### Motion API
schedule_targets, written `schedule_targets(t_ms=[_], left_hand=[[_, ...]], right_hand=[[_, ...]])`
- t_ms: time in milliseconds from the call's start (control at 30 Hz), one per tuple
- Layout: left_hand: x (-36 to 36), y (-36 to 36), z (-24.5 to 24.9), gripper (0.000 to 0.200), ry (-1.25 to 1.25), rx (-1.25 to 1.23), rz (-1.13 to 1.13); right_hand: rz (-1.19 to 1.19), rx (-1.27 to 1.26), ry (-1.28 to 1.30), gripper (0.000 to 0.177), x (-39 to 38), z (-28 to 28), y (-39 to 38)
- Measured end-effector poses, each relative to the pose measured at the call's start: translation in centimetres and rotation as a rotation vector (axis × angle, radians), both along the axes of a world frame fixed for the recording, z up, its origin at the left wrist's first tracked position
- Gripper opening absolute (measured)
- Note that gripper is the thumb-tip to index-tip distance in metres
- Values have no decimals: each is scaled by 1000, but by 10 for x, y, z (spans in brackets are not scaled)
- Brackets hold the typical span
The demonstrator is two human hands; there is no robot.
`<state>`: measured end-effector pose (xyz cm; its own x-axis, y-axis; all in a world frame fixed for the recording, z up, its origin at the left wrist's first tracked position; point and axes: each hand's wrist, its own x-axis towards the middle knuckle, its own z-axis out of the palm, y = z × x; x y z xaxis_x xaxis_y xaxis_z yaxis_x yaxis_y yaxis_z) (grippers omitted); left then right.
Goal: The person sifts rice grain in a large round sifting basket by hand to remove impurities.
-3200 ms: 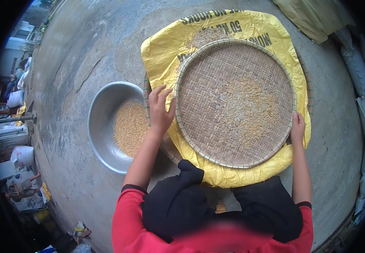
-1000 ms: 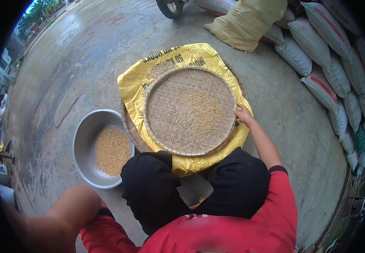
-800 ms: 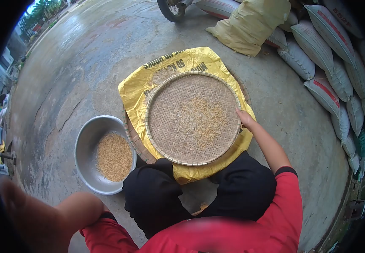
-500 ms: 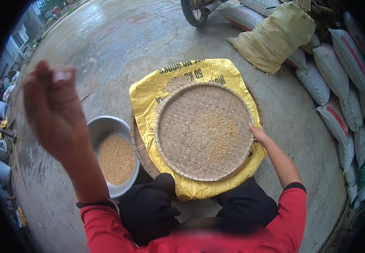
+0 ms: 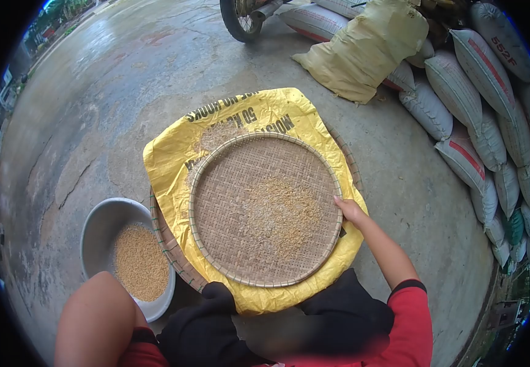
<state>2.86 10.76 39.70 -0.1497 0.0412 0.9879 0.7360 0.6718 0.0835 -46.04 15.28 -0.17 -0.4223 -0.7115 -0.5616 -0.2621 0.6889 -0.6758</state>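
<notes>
My right hand grips the right rim of a round woven winnowing basket, thumb on top and fingers underneath. A loose patch of grain lies in it, right of centre, golden with paler bits. Under the basket is a yellow plastic sack with black print, and below that a larger woven tray shows at the edges. Of my left arm, only the bent elbow appears at the lower left; the hand itself is out of view. Beside that elbow stands a grey basin part filled with golden grain.
Filled white sacks are stacked along the right side. A crumpled pale yellow sack leans by them at the back, near a motorbike wheel. Bare concrete floor stretches away to the left and back.
My left hand, raised at the left, has drawn back out of view, leaving the bent elbow. The camera view has shifted; my right hand stays on the basket's rim.
</notes>
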Motion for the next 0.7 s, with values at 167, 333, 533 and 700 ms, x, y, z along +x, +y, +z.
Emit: schedule_targets(t_ms=[167,333,533,700], left_hand=[[-9,2,0,40,-35,8,24],[-11,-12,2,44,-51,43,19],[-49,-129,-127,42,-253,702,1084],[-48,-177,-307,58,-1791,785,1340]], right_hand=[[-86,33,-114,59,11,15,-3],[-135,-44,-163,56,11,6,-5],[-96,-141,13,46,0,-13,-7],[-90,-127,-14,45,9,8,-7]])
